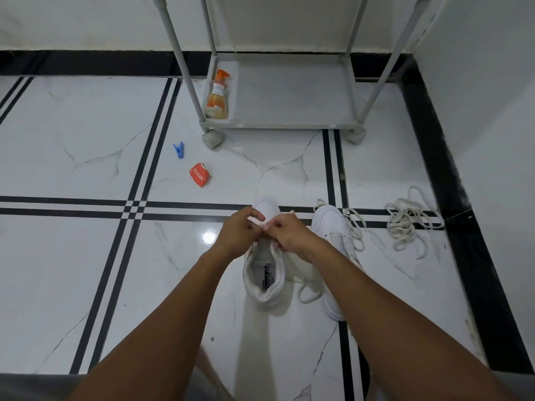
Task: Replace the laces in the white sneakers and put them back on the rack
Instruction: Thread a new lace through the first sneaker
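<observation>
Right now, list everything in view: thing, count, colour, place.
white sneakers: 2, white, floor centre, side by side.
lace in work: 1, off-white, at the left sneaker.
loose laces: 1 pile, off-white, floor right.
rack: 1, grey, against the wall.
spray bottle: 1, orange, rack's bottom shelf.
clothespin: 1, blue, floor left.
sachet: 1, red, near the clothespin.
left hand: pinches at the lace.
right hand: pinches at the lace.

I see a white marble-look tiled floor (72,134) with black stripes. On it lie two white sneakers (267,273), a loose pile of laces (405,224), a blue clothespin (179,149), a crumpled red packet (199,175) and the wheeled rack (289,123).
</observation>
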A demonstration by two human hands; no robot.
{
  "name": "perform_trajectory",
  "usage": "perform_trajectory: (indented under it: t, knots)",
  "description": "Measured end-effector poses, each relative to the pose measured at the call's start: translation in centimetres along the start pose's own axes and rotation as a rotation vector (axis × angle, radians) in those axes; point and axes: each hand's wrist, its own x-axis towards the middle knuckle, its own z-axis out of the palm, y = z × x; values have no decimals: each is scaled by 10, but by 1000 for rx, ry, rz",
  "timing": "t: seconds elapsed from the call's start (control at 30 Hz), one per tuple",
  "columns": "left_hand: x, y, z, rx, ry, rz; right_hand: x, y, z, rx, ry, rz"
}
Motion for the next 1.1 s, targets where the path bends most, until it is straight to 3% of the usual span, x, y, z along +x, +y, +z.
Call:
perform_trajectory:
  t: [0.1,0.2,0.33,0.47,0.63,1.1]
  knots:
    - [0,-10,-6,-50,-103,-121,3,3,-4,-72,45,54]
    - [1,-13,-8,196,-67,-146,5,7,0,-148,95,79]
    - [-2,-12,-3,365,-181,-261,5,9,12,-175,158,32]
    - [4,-20,-7,253,-115,-264,4,11,27,-274,249,-10]
    - [0,-32,-19,-75,-140,-356,-3,10,44,-419,301,-42]
    - [-3,-29,-22,-215,-316,-296,5,13,57,-499,368,-18]
